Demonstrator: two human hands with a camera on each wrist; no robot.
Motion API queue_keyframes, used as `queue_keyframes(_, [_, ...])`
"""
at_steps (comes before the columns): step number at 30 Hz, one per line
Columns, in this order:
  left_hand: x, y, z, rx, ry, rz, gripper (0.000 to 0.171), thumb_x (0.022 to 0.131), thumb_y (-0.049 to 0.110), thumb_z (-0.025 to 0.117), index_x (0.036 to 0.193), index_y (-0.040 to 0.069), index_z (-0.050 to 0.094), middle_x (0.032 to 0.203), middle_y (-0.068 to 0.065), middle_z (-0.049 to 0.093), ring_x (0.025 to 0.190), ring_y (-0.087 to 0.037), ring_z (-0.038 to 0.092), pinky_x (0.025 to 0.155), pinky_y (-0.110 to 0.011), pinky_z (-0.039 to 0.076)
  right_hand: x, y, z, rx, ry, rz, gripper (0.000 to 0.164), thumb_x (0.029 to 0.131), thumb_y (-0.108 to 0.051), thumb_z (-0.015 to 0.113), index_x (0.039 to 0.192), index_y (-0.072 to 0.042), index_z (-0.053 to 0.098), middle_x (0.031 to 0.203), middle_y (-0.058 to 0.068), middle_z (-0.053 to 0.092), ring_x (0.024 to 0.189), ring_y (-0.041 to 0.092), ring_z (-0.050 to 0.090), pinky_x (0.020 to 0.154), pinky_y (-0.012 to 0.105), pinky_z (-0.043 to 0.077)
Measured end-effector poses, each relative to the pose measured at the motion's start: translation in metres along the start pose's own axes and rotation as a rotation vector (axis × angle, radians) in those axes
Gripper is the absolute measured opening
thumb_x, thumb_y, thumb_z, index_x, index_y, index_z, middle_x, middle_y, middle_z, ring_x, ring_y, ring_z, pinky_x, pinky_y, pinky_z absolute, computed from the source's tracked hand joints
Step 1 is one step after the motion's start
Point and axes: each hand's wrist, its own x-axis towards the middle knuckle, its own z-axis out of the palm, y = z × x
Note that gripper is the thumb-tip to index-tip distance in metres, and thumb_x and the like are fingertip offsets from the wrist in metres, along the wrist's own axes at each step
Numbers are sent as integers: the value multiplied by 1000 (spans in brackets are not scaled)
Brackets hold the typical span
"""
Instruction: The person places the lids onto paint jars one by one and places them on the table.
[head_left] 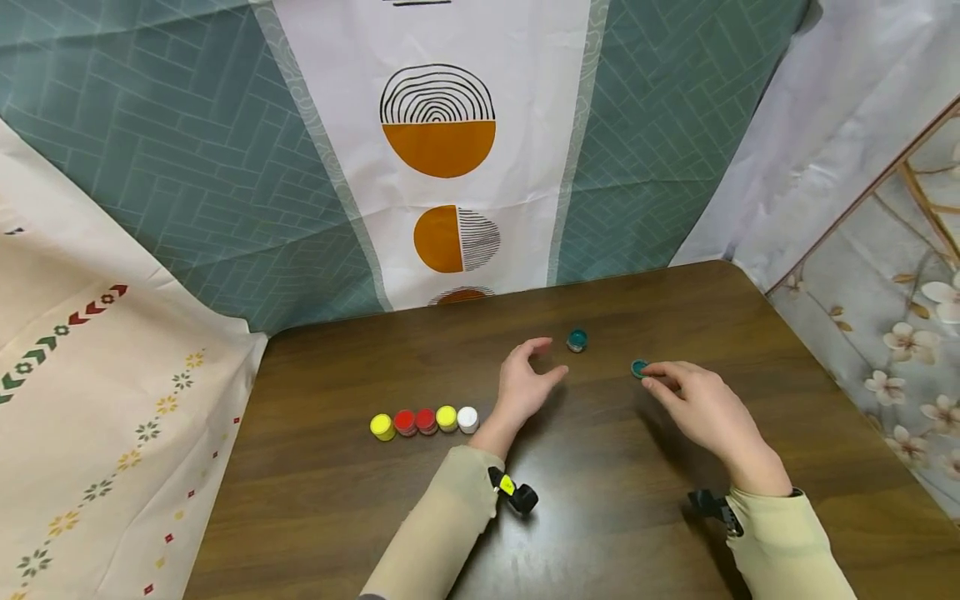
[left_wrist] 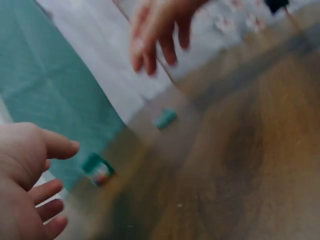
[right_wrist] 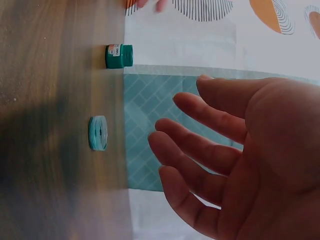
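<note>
A small teal paint jar (head_left: pixel 577 340) stands uncapped on the wooden table, its label partly visible in the right wrist view (right_wrist: pixel 115 56). To its right lies its round lid (head_left: pixel 639 368), with the hollow side up. My left hand (head_left: pixel 525 385) is just left of the jar, thumb and fingers spread, holding nothing. Over by the lid is my right hand (head_left: pixel 697 408); its fingertips overlap the lid in the head view. From the right wrist, the fingers look loosely bent and apart from the lid (right_wrist: pixel 98 133).
Left of my left forearm, several small capped jars stand in a row: yellow (head_left: pixel 382 427), red (head_left: pixel 405 422), and a white one (head_left: pixel 468 419) at the right end. A patterned cloth (head_left: pixel 480 150) hangs behind the table (head_left: pixel 322 500). Floral fabric (head_left: pixel 900 367) borders the right side.
</note>
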Motion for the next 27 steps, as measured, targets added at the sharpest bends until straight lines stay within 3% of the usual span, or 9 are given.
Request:
queue_keyframes(5, [24, -9, 28, 189, 103, -84, 52, 91, 29, 87, 137, 11, 71, 134, -8, 69, 125, -30, 55, 107, -45, 43, 3, 0, 2, 5, 13, -1, 38, 112, -38, 58, 135, -11, 73, 129, 14, 70, 103, 31, 69, 79, 49, 55])
queue_keyframes(11, [37, -12, 50, 390, 168, -67, 54, 88, 42, 90, 133, 15, 76, 133, -8, 65, 122, -30, 51, 99, -49, 38, 2, -1, 2, 7, 16, -1, 36, 112, -37, 59, 134, -12, 74, 129, 12, 70, 102, 29, 69, 79, 47, 55])
queue_keyframes(16, [41, -11, 61, 400, 231, -84, 51, 86, 45, 91, 129, 20, 78, 127, -6, 64, 117, -28, 49, 95, -49, 35, 2, -2, 3, 22, 21, 2, 36, 112, -37, 60, 134, -12, 74, 130, 13, 70, 104, 31, 70, 81, 49, 56])
queue_keyframes(27, [42, -10, 75, 343, 266, -93, 40, 89, 39, 90, 124, 24, 80, 122, -5, 64, 116, -27, 49, 100, -54, 30, -1, 4, 3, 18, 33, 15, 35, 112, -37, 60, 133, -13, 74, 128, 12, 71, 102, 30, 70, 80, 49, 56])
